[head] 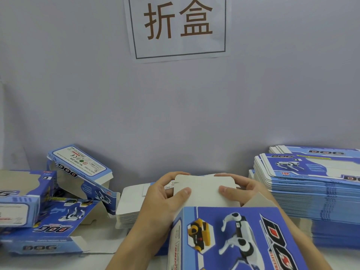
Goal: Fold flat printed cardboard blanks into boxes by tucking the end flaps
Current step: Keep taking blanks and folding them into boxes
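Your work table — pale, set against a grey wall — carries stock on three sides. Take the white stack of flat blanks at centre as landmark: left of it lie your folded blue boxes, some tipped over, one leaning on another; right of it, well apart, rises a tall pile of printed blue blanks — face up.

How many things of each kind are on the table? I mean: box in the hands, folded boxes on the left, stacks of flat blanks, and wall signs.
Box in hands: 1
Folded boxes on left: 3
Printed blank stack: 1
White blank stack: 1
Wall sign: 1
Total: 7
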`<state>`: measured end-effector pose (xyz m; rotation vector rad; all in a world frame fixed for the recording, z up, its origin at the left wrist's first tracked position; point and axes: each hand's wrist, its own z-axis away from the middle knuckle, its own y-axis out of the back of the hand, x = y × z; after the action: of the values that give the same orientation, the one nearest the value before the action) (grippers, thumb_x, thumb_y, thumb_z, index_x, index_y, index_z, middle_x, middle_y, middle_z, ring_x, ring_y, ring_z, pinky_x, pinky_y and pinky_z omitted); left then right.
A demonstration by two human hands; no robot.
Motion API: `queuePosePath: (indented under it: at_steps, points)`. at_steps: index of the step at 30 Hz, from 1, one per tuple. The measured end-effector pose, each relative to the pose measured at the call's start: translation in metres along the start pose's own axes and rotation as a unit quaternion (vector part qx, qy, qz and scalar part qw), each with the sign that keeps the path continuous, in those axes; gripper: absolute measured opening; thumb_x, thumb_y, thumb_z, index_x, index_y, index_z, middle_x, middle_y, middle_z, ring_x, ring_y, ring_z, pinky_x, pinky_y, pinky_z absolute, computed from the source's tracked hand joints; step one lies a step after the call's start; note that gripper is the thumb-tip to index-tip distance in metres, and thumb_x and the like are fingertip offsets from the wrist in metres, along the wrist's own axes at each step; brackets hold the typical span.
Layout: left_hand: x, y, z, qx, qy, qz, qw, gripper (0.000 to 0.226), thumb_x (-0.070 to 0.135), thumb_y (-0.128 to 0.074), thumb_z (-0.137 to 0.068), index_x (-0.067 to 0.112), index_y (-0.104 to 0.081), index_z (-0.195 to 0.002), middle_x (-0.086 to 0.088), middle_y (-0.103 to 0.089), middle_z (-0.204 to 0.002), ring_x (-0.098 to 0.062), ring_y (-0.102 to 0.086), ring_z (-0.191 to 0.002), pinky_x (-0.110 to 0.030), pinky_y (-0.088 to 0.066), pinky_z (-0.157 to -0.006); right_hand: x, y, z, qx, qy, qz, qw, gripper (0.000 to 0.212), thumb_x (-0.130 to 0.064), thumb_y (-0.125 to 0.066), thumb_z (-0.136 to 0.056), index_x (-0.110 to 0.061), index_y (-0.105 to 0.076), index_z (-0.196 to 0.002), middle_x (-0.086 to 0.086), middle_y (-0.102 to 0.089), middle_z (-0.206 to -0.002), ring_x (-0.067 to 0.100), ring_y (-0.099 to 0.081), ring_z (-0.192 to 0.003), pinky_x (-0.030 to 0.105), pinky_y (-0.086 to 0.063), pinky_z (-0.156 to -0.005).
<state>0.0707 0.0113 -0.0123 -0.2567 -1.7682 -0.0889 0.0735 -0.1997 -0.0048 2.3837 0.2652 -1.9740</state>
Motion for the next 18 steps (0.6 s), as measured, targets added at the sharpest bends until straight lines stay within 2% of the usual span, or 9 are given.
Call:
queuePosePath:
  at_steps: [2,6,9,11,12,14,15,17,18]
  points:
    - [0.001,0.000,0.000,0.007,-0.010,-0.003,1.000,0.035,0.033,-0.068,-0.072,0.025,-0.061,-0.106,-0.009,-0.076,-0.094,-0.029,-0.075,-0.084,-0.029,-0.058,-0.055,-0.002,-0.001,0.001,-0.005,0.000,-0.008,1.000,0.039,-0.021,-0.076,-0.057,-0.021,-0.075,-0.096,0.016,-0.076,-0.087,0.031,-0.074,-0.071,0.033,-0.060,-0.053]
    - [0.004,0.000,0.000,0.021,-0.005,-0.008,1.000,0.021,0.030,-0.068,-0.073,0.024,-0.065,-0.092,-0.010,-0.076,-0.091,-0.029,-0.075,-0.082,-0.029,-0.057,-0.054,-0.006,-0.003,0.003,-0.005,0.002,-0.021,1.000,0.015,-0.005,-0.074,-0.066,-0.017,-0.079,-0.072,0.011,-0.073,-0.069,0.021,-0.069,-0.056,0.023,-0.052,-0.045]
    - [0.004,-0.002,0.001,0.034,0.001,-0.012,0.999,0.023,0.031,-0.069,-0.069,0.018,-0.064,-0.087,-0.006,-0.077,-0.087,-0.025,-0.076,-0.078,-0.026,-0.055,-0.048,-0.005,-0.002,0.006,0.021,-0.025,-0.002,0.999,0.031,0.009,-0.066,-0.080,-0.015,-0.079,-0.065,0.007,-0.075,-0.072,0.020,-0.071,-0.062,0.026,-0.055,-0.053]
    - [0.004,-0.003,0.001,0.047,-0.005,0.001,0.999,0.009,0.025,-0.070,-0.078,0.020,-0.068,-0.085,-0.010,-0.076,-0.085,-0.026,-0.075,-0.073,-0.028,-0.057,-0.049,-0.008,-0.005,0.006,0.017,-0.034,-0.003,0.999,0.031,0.006,-0.063,-0.084,-0.017,-0.080,-0.071,0.008,-0.075,-0.075,0.020,-0.071,-0.062,0.025,-0.056,-0.052]
    - [0.006,-0.002,0.002,0.060,-0.011,0.010,0.998,0.004,0.020,-0.069,-0.084,0.021,-0.070,-0.088,-0.013,-0.076,-0.084,-0.026,-0.075,-0.070,-0.029,-0.057,-0.049,-0.008,-0.006,0.006,0.014,-0.034,-0.011,0.999,0.027,0.001,-0.062,-0.086,-0.018,-0.080,-0.080,0.007,-0.075,-0.076,0.018,-0.070,-0.062,0.027,-0.056,-0.054]
    - [0.009,0.004,0.002,0.098,-0.022,0.030,0.994,0.015,0.014,-0.067,-0.090,0.021,-0.069,-0.102,-0.017,-0.076,-0.085,-0.029,-0.074,-0.068,-0.033,-0.059,-0.052,-0.012,-0.009,0.002,0.025,-0.035,0.004,0.999,0.024,-0.008,-0.060,-0.090,-0.021,-0.076,-0.103,-0.004,-0.076,-0.073,0.008,-0.069,-0.064,0.030,-0.056,-0.071]
    - [0.011,0.009,0.001,0.125,-0.028,0.041,0.991,0.018,0.014,-0.066,-0.091,0.023,-0.067,-0.107,-0.018,-0.076,-0.086,-0.031,-0.074,-0.069,-0.037,-0.060,-0.054,-0.012,-0.007,0.004,0.033,-0.023,0.033,0.999,0.026,-0.013,-0.059,-0.092,-0.027,-0.074,-0.106,-0.013,-0.075,-0.075,0.002,-0.069,-0.068,0.025,-0.054,-0.079]
    - [0.014,0.019,0.001,0.181,-0.046,0.069,0.980,0.020,0.017,-0.066,-0.092,0.028,-0.064,-0.109,-0.016,-0.076,-0.087,-0.034,-0.074,-0.071,-0.041,-0.061,-0.057,-0.019,-0.010,0.010,0.033,0.027,0.081,0.996,0.028,-0.022,-0.057,-0.098,-0.043,-0.075,-0.097,-0.020,-0.075,-0.095,-0.006,-0.069,-0.088,0.016,-0.052,-0.089]
    - [0.015,0.023,0.001,0.210,-0.057,0.077,0.973,0.020,0.020,-0.067,-0.092,0.031,-0.063,-0.108,-0.013,-0.076,-0.086,-0.033,-0.075,-0.071,-0.041,-0.061,-0.054,-0.024,-0.014,0.014,-0.005,0.029,0.086,0.996,0.026,-0.025,-0.057,-0.100,-0.045,-0.071,-0.106,-0.012,-0.073,-0.112,-0.004,-0.069,-0.095,0.025,-0.052,-0.097]
